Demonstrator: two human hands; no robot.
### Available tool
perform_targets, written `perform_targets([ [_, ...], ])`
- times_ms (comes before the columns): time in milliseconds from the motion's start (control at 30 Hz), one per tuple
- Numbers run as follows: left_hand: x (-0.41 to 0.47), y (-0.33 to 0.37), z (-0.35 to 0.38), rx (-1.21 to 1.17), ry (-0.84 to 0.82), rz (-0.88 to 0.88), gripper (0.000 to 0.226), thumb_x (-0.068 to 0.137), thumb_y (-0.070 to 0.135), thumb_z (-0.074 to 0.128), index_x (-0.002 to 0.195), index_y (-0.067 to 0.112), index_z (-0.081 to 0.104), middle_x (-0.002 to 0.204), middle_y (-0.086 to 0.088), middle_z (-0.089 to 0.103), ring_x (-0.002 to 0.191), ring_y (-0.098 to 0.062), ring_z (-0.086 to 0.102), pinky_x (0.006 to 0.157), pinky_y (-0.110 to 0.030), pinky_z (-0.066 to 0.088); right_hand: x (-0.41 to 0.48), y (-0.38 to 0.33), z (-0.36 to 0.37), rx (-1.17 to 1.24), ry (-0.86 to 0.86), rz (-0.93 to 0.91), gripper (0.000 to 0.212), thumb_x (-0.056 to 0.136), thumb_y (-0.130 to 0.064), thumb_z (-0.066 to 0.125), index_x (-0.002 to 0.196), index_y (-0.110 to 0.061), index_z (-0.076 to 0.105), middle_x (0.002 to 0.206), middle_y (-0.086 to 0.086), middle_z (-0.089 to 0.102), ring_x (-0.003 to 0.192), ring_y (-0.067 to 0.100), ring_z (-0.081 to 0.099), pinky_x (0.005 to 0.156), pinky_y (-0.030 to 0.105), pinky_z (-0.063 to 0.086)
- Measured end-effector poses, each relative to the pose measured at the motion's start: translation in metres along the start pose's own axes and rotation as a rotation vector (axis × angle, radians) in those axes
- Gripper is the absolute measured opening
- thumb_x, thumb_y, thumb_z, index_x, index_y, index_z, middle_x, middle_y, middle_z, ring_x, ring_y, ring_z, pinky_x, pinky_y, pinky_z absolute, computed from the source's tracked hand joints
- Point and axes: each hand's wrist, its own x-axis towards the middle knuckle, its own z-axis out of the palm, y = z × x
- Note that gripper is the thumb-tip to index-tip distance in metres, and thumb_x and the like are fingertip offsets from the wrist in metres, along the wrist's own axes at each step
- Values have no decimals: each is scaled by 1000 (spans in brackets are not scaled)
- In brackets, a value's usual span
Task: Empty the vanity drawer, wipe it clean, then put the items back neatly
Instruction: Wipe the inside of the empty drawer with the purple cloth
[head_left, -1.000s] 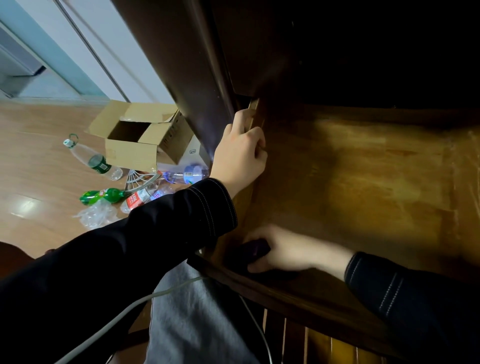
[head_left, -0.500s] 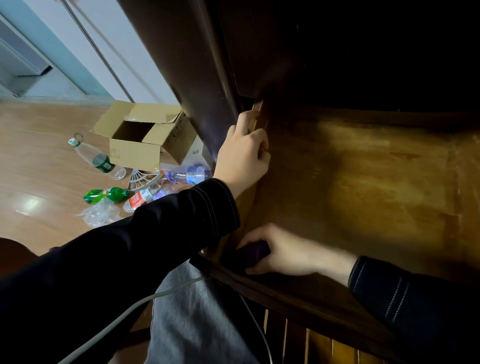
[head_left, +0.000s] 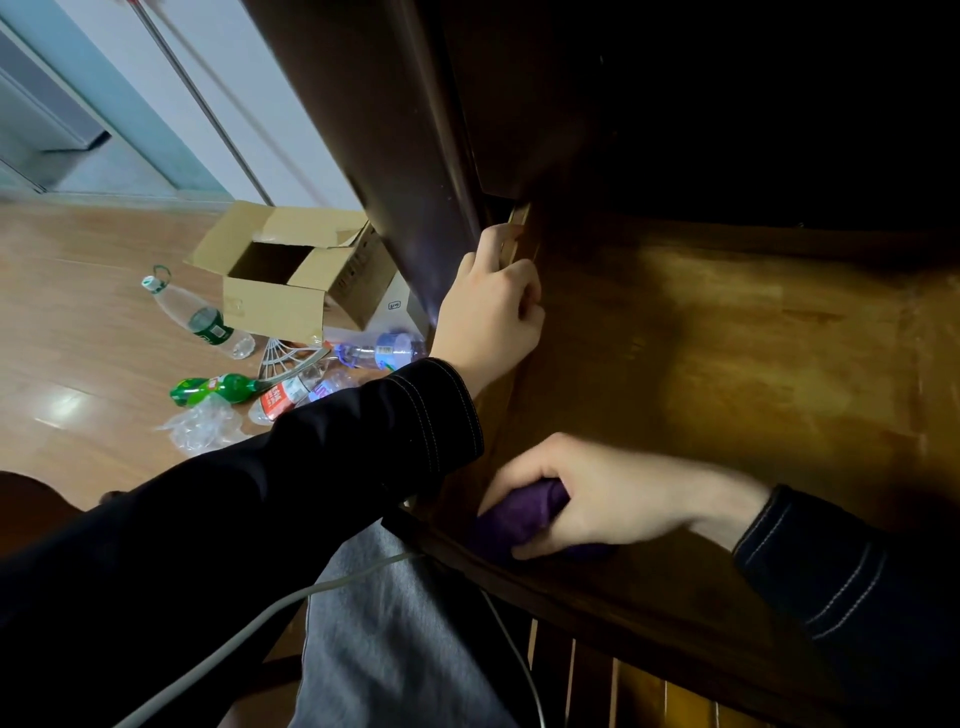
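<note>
The wooden vanity drawer (head_left: 737, 364) is pulled out under the dark vanity top, and its brown bottom shows nothing lying on it. My right hand (head_left: 597, 493) grips a bunched purple cloth (head_left: 519, 514) in the drawer's near left corner, against the front wall. My left hand (head_left: 488, 306) holds the drawer's left side wall near the back, fingers curled over its top edge. The far part of the drawer is lost in shadow.
On the wooden floor to the left lie an open cardboard box (head_left: 291, 280), several plastic bottles (head_left: 202, 317) and crumpled clear plastic (head_left: 202, 426). A grey cable (head_left: 311, 592) crosses my lap. The dark vanity side panel (head_left: 395, 156) stands beside my left hand.
My right hand has shifted the purple cloth slightly along the near left corner. My left hand keeps its hold on the side wall.
</note>
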Motion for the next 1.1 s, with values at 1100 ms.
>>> perform_targets([
  [1100,-1,4,-6,10,-14,10,9,83,11,59,85,11,68,148,-9,40,113,-30,53,85,-30,44,-14,-9,-19,-201,-186,110,34,84,-7,78,117,-14,73,109,0,74,97,10,67,88,25,54],
])
